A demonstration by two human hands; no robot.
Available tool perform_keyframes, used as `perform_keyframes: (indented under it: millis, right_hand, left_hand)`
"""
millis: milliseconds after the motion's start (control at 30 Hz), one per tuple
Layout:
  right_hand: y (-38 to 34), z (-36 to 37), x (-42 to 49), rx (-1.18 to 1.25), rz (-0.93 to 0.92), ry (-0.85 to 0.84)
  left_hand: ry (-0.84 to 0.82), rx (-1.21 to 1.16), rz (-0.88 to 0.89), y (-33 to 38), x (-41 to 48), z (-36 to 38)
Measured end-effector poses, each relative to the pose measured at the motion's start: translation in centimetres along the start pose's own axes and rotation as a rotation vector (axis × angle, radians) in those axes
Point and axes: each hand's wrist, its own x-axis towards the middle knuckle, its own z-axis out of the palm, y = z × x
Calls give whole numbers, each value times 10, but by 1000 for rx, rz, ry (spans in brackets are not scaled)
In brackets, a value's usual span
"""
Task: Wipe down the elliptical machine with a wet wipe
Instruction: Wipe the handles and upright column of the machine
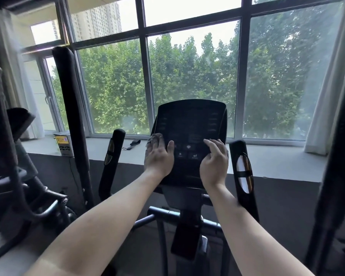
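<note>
Facing the elliptical machine point(185, 198) head-on, with its dark, unlit console point(190, 124) in the middle of the view, in front of a wide window point(116, 86). Pressing on the console's lower left edge with the left hand point(158, 156): fingers straight and close together, laid flat, thumb spread onto the panel face. At those fingertips, a pale blurred smear, possibly the wet wipe point(152, 140); cannot tell for sure. Touching the lower right of the panel with the right hand point(214, 162): fingers loosely bent, tips on the surface beside the buttons, nothing seen in its grasp. Bare forearms reaching up from the bottom edge. Just beside the console, short black grips with metal sensor plates: the left grip point(113, 150) standing apart from the left hand, the right grip point(242, 170) near the right wrist. Farther out, a tall padded handlebar point(72, 116) on the left and a blurred dark upright point(339, 156) on the right. Behind, on the grey windowsill point(277, 156), a small black strap-like item point(131, 144) and a box with a yellow label point(63, 143). Beyond the glass, green trees and high-rise blocks. At far left, part of another black exercise machine point(18, 176); at far right, a white curtain point(323, 96).
</note>
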Motion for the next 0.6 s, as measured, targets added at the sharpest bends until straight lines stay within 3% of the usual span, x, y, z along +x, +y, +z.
perform_keyframes:
  millis: [133,333,600]
  right_hand:
    - [-2,-2,-2,57,41,17]
    - [-11,-14,-3,204,183,-49]
    - [-13,-11,-3,250,270,29]
  left_hand:
    - [-6,-25,203,24,-10,10]
    - [-140,-95,500,68,-19,21]
    - [-188,-132,482,82,-6,19]
